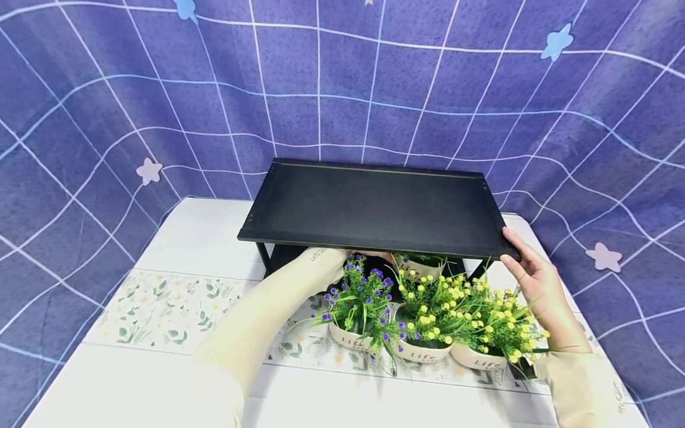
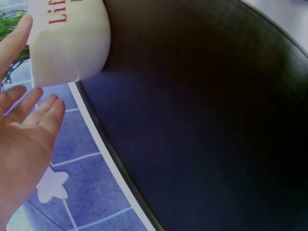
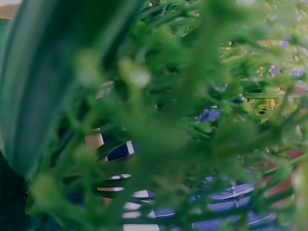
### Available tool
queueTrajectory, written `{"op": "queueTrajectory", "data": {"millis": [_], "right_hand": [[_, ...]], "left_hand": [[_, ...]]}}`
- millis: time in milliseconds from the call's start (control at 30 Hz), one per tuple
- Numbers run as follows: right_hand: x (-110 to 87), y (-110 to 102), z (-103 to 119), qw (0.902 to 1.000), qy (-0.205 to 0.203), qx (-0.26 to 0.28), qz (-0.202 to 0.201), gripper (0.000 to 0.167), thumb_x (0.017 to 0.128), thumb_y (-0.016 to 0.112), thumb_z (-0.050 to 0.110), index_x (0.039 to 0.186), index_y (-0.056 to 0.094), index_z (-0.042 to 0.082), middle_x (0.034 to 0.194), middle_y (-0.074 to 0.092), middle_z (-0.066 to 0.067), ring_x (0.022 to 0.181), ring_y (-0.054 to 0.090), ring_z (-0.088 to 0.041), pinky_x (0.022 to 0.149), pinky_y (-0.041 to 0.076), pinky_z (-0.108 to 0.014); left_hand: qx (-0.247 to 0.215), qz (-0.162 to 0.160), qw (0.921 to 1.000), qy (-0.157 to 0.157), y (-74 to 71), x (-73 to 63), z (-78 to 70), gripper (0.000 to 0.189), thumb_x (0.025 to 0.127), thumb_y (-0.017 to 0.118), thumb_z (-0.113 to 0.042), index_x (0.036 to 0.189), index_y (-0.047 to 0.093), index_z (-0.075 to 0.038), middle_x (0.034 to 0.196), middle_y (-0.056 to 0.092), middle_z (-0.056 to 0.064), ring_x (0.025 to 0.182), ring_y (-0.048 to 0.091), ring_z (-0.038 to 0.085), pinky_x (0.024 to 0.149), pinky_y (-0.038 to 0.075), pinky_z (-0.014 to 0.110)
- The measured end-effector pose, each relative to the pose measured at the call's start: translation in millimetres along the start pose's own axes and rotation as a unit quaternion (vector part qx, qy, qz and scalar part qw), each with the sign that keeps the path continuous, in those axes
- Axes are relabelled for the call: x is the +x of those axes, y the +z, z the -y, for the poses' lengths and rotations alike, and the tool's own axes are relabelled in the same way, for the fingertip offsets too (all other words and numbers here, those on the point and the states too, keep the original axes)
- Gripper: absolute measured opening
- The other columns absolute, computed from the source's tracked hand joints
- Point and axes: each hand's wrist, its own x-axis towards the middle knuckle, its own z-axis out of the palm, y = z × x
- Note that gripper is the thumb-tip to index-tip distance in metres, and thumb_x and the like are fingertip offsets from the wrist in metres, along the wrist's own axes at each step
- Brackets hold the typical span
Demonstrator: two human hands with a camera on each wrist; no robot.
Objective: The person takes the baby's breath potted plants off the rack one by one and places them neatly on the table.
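Note:
A black two-tier shelf rack (image 1: 374,208) stands on the table. My left arm reaches beneath its top board, the hand mostly hidden in the head view. In the left wrist view the left hand (image 2: 29,130) has its fingers extended beside a white oval flowerpot (image 2: 72,48) with red lettering, the thumb overlapping its side. That pot stands on the lower board. My right hand (image 1: 540,285) grips the top board's front right corner, fingers on top and thumb at the front edge. Green stems (image 3: 159,125) fill the right wrist view, blurred.
In front of the rack stand a purple-flowered pot (image 1: 350,339) and two yellow-flowered pots, one in the middle (image 1: 423,352) and one at the right (image 1: 478,358). A floral runner (image 1: 166,303) crosses the white table. A blue gridded curtain (image 1: 342,77) hangs behind.

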Motion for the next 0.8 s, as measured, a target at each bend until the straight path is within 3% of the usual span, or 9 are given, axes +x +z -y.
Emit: {"op": "queueTrajectory", "data": {"millis": [67, 100, 133, 167, 267, 333, 567, 700, 800], "right_hand": [[-0.2, -1, -1, 1.0000, -0.001, 0.000, -0.004, 0.049, 0.098, 0.055, 0.008, 0.146, 0.044, 0.010, 0.135, 0.044, 0.035, 0.090, 0.052, 0.017, 0.077, 0.039, 0.000], [-0.3, -1, -1, 1.0000, -0.001, -0.002, -0.006, 0.049, 0.098, 0.055, 0.008, 0.146, 0.044, 0.009, 0.135, 0.044, 0.035, 0.089, 0.052, 0.017, 0.077, 0.039, 0.000], [-0.5, -2, -1, 1.0000, -0.001, -0.004, -0.007, 0.049, 0.098, 0.055, 0.008, 0.146, 0.044, 0.010, 0.134, 0.044, 0.036, 0.083, 0.052, 0.017, 0.072, 0.039, 0.000], [-0.6, -2, -2, 1.0000, -0.001, -0.005, -0.007, 0.049, 0.098, 0.055, 0.008, 0.146, 0.044, 0.010, 0.134, 0.044, 0.036, 0.081, 0.051, 0.016, 0.071, 0.038, -0.001], [-0.7, -2, -3, 1.0000, -0.001, -0.007, -0.007, 0.049, 0.098, 0.055, 0.009, 0.146, 0.044, 0.009, 0.136, 0.044, 0.035, 0.081, 0.051, 0.016, 0.072, 0.039, 0.000], [-0.8, -1, -3, 1.0000, 0.000, 0.000, -0.006, 0.049, 0.098, 0.055, 0.008, 0.146, 0.044, 0.009, 0.136, 0.044, 0.034, 0.086, 0.052, 0.018, 0.076, 0.039, 0.001], [-0.7, -2, -2, 0.9999, -0.006, 0.007, -0.005, 0.049, 0.098, 0.054, 0.007, 0.146, 0.043, 0.008, 0.136, 0.045, 0.033, 0.090, 0.052, 0.017, 0.079, 0.039, 0.000], [0.9, -1, -1, 1.0000, -0.007, 0.007, -0.002, 0.049, 0.098, 0.054, 0.008, 0.146, 0.043, 0.008, 0.134, 0.046, 0.034, 0.076, 0.050, 0.014, 0.068, 0.040, -0.003], [2.3, 0, -1, 0.9998, -0.009, 0.018, 0.001, 0.049, 0.098, 0.054, 0.007, 0.146, 0.043, 0.008, 0.135, 0.046, 0.033, 0.079, 0.051, 0.015, 0.072, 0.040, 0.000]], "left_hand": [[0.076, 0.007, 0.9971, -0.003, -24.8, 28.4, 23.5, 0.066, 0.097, 0.054, -0.044, 0.154, 0.028, -0.024, 0.163, 0.017, -0.001, 0.150, 0.021, 0.015, 0.115, 0.035, 0.034], [0.188, -0.001, 0.9821, 0.002, -38.9, 44.8, 37.5, 0.065, 0.094, 0.059, -0.047, 0.151, 0.034, -0.028, 0.160, 0.025, -0.005, 0.146, 0.029, 0.011, 0.109, 0.042, 0.030], [0.226, 0.001, 0.9738, 0.020, -47.8, 55.8, 46.6, 0.063, 0.094, 0.059, -0.045, 0.150, 0.035, -0.029, 0.159, 0.029, -0.003, 0.143, 0.035, 0.014, 0.104, 0.046, 0.032], [0.225, 0.002, 0.9738, 0.035, -53.4, 64.1, 52.0, 0.061, 0.094, 0.059, -0.043, 0.149, 0.037, -0.029, 0.158, 0.032, -0.001, 0.140, 0.040, 0.017, 0.103, 0.048, 0.035], [0.057, 0.063, 0.9927, 0.085, -72.7, 86.9, 67.8, 0.048, 0.102, 0.047, -0.029, 0.149, 0.039, -0.020, 0.155, 0.036, 0.009, 0.132, 0.049, 0.034, 0.102, 0.047, 0.053], [-0.046, 0.118, 0.9853, 0.115, -83.6, 101.8, 77.4, 0.045, 0.106, 0.035, -0.018, 0.150, 0.036, -0.011, 0.153, 0.037, 0.018, 0.126, 0.050, 0.046, 0.101, 0.043, 0.065], [-0.014, 0.079, 0.9923, 0.094, -128.4, 151.7, 124.5, 0.046, 0.102, 0.047, -0.010, 0.147, 0.042, -0.011, 0.149, 0.046, 0.010, 0.130, 0.052, 0.031, 0.105, 0.045, 0.053], [0.006, 0.054, 0.9952, 0.081, -137.6, 154.3, 132.7, 0.049, 0.101, 0.051, -0.015, 0.149, 0.039, -0.014, 0.151, 0.044, 0.006, 0.135, 0.047, 0.025, 0.107, 0.045, 0.047], [-0.021, 0.076, 0.9924, 0.095, -104.3, 114.9, 98.3, 0.043, 0.104, 0.045, -0.017, 0.147, 0.042, -0.014, 0.147, 0.047, 0.008, 0.131, 0.051, 0.029, 0.105, 0.045, 0.052]]}}
